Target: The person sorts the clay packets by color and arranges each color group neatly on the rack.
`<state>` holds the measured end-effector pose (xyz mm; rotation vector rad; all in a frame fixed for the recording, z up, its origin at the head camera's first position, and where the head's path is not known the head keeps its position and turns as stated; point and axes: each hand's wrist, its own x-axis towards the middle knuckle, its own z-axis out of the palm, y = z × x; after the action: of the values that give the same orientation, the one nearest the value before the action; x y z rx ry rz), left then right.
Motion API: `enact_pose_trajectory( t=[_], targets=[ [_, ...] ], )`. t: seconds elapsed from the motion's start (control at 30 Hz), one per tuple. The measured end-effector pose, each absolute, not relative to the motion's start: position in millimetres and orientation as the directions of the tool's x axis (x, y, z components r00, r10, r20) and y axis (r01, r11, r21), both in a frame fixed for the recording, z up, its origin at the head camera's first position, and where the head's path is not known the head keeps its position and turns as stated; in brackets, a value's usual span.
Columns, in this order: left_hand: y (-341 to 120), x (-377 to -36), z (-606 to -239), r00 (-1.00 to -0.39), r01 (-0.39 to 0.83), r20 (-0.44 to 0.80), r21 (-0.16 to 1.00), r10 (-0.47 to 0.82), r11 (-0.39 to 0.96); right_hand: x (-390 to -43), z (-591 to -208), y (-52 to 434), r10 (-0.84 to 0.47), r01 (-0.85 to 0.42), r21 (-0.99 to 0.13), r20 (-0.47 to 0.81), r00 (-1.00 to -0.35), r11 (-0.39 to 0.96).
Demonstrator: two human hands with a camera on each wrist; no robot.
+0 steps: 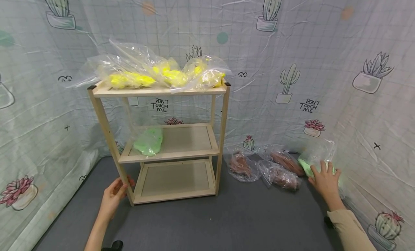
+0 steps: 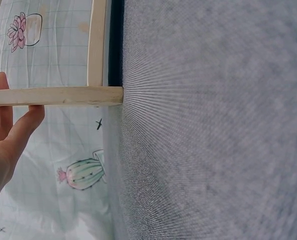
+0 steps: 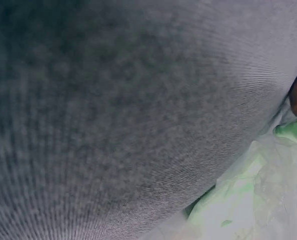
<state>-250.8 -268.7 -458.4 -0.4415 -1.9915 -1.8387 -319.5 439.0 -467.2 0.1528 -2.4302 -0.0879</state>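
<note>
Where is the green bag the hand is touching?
In the head view, the green bag lies far right on the floor, under the right hand, beside the brown bags.

The person's left hand (image 1: 114, 195) reaches forward on a bare forearm that rises from the lower edge of the head view. Its fingers curl loosely forward and the thumb is set apart from them. In the left wrist view the fingers (image 2: 8, 125) look nearly straight and lie close together, the palm turned sideways. The right hand (image 1: 325, 180) is stretched further out and to the right, back of the hand up, fingers spread and bent downward at the tips. Its wrist runs back into a beige sleeve (image 1: 348, 229) at the lower right. The two hands are well apart.
</note>
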Motion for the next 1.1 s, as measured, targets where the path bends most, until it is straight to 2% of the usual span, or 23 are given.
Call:
enact_pose_trajectory(
  t=[0.27, 0.63, 0.97, 1.1],
  targets=[
    [-268, -249, -459, -0.876, 0.477, 0.481, 0.875, -0.039, 0.08, -314, -465, 437, -0.211, -0.154, 0.145, 0.716, -0.666, 0.977],
    [-270, -248, -457, -0.875, 0.48, 0.484, 0.87, -0.02, 0.111, -294, -464, 426, -0.193, -0.186, 0.109, 0.824, -0.533, 0.977],
    [-268, -249, -457, -0.871, 0.482, 0.489, 0.868, -0.044, 0.116, -280, -452, 407, -0.233, -0.226, 0.142, 0.861, -0.453, 0.964],
    [-267, -248, -457, -0.874, 0.475, 0.484, 0.871, -0.051, 0.123, -276, -447, 398, -0.251, -0.256, 0.156, 0.883, -0.397, 0.954]
  ],
)
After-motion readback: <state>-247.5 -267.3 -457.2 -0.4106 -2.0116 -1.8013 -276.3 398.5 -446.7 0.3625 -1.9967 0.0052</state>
